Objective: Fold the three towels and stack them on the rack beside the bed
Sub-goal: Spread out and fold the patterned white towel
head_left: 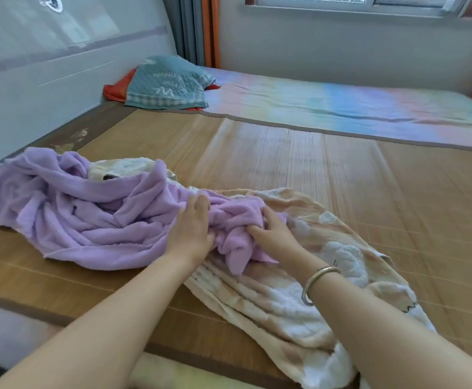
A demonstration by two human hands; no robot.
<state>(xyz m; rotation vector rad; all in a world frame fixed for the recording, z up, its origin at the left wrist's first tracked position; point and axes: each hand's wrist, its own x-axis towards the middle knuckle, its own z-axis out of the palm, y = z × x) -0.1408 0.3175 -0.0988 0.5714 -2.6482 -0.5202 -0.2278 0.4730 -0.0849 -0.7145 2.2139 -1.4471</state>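
A crumpled purple towel lies on the bamboo mat at the left and centre. Its right end overlaps a beige and white patterned towel that stretches toward the near right. A third pale towel peeks out from under the purple one at the back. My left hand grips a bunch of the purple towel, thumb tucked into the folds. My right hand, a metal bangle on its wrist, pinches the same bunch from the right. No rack is in view.
The bamboo mat covers the near part of the bed. Beyond it lies a pastel striped sheet, with a teal pillow over red cloth at the back left. A white headboard runs along the left.
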